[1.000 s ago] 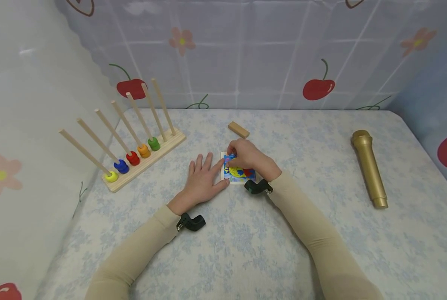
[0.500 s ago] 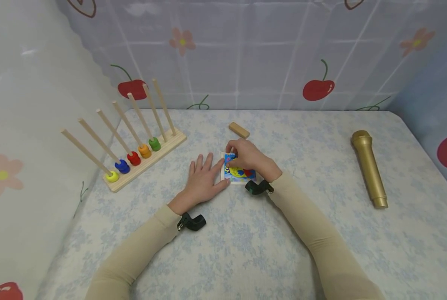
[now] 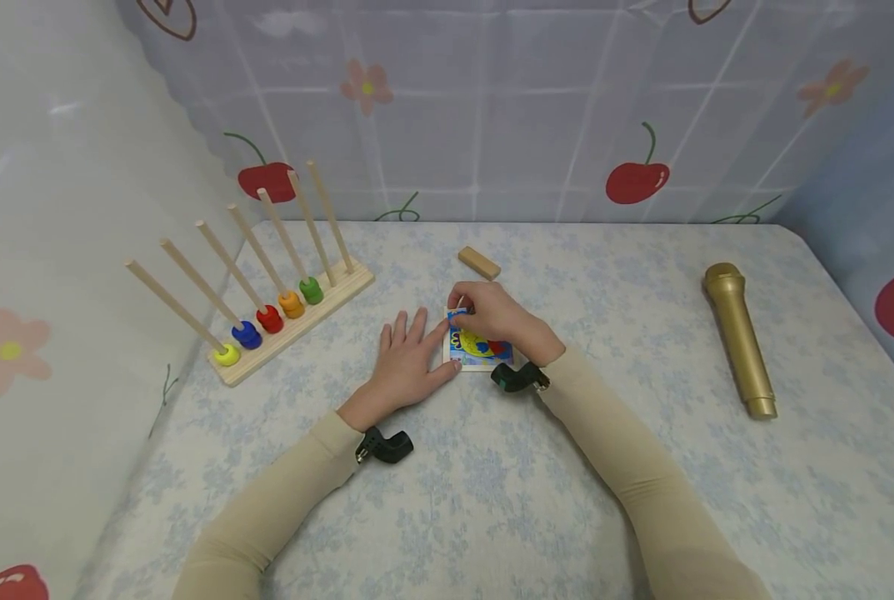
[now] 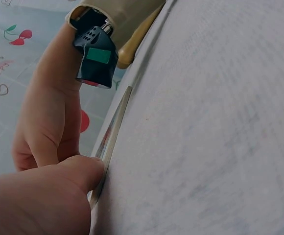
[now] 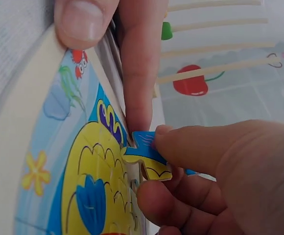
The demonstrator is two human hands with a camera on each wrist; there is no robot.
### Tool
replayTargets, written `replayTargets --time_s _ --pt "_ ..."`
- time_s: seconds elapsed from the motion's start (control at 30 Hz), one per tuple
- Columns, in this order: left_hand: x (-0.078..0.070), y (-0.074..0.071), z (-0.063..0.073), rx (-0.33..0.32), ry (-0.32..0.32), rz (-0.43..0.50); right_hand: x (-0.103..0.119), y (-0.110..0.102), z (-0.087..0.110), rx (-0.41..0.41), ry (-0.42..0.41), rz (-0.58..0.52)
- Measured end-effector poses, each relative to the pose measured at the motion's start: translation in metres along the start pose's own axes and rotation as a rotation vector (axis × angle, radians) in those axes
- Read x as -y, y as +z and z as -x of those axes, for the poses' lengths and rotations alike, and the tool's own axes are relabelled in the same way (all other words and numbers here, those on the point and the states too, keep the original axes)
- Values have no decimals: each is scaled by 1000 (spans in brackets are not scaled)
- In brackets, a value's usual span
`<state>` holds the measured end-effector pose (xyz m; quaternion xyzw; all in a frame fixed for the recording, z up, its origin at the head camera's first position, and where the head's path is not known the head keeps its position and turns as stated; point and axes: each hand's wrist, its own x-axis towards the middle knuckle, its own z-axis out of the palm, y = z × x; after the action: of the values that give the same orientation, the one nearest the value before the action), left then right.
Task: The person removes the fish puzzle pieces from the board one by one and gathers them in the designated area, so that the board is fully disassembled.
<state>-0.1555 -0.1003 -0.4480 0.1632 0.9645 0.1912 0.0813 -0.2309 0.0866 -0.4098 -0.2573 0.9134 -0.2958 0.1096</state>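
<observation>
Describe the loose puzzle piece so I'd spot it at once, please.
On the pale patterned table, find the fish puzzle with the left hand at its edge. Over it, the right hand pinches the loose piece. It is small, blue and yellow, and tilted up, while the neighbouring pieces lie flat.

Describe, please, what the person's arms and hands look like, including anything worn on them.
The left sleeve and right sleeve are long and plain beige. The left wrist device and right wrist device are small, dark and bent, the latter with a green rectangular patch. No cables show. The left hand and right hand are bare, without visible rings.
</observation>
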Motion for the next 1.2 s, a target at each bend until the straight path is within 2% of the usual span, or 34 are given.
replayTargets --time_s 0.13,0.37,0.73,0.97,1.2 --pt "0 1 0 -4 0 6 -1 -5 1 -5 -8 -14" --pt "-3 3 -1 7 -1 12 -10 -24 11 -26 76 -35" --pt "-2 1 1 -5 -17 25 -52 -53 43 -42 198 -59" --pt "0 -2 2 -5 0 51 -73 -61 58 -40 234 -82" --pt "-1 -1 2 8 3 46 -85 -60 66 -33 257 -114"
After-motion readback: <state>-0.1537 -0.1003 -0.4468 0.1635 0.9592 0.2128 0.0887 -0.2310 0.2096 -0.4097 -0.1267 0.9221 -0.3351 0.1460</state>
